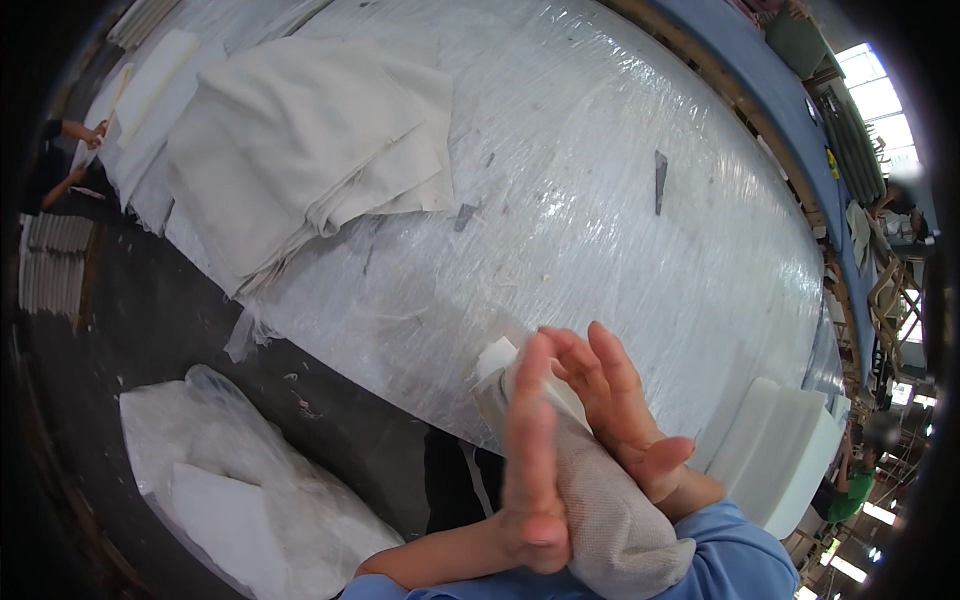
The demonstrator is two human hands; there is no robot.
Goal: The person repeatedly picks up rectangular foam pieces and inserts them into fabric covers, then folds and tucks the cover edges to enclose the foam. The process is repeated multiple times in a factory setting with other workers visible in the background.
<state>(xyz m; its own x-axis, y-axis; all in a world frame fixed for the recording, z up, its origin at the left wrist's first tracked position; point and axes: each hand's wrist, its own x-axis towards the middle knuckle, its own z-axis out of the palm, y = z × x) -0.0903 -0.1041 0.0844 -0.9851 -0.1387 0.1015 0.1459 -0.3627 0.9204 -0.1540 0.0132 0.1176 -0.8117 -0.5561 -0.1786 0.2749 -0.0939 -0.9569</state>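
A beige woven-fabric cover (pixel 610 510), long and rounded, lies at the near edge of the table, between my forearms and beneath my hands. A bit of white padding (pixel 496 357) shows at its far end. My left hand (pixel 533 460) is raised edge-on above the cover's left side, fingers stretched out and slightly blurred. Over the right side, my right hand (pixel 622 410) has its palm turned inward, its fingers apart and a little bent. Neither hand grips anything. Whether the palms touch the cover cannot be made out.
The table (pixel 600 260) is wrapped in clear plastic film. A stack of pale fabric pieces (pixel 310 140) lies at its far left. White foam blocks (pixel 775 450) stand at right. A plastic bag (pixel 240 500) with white material rests at lower left. Other people work at both sides.
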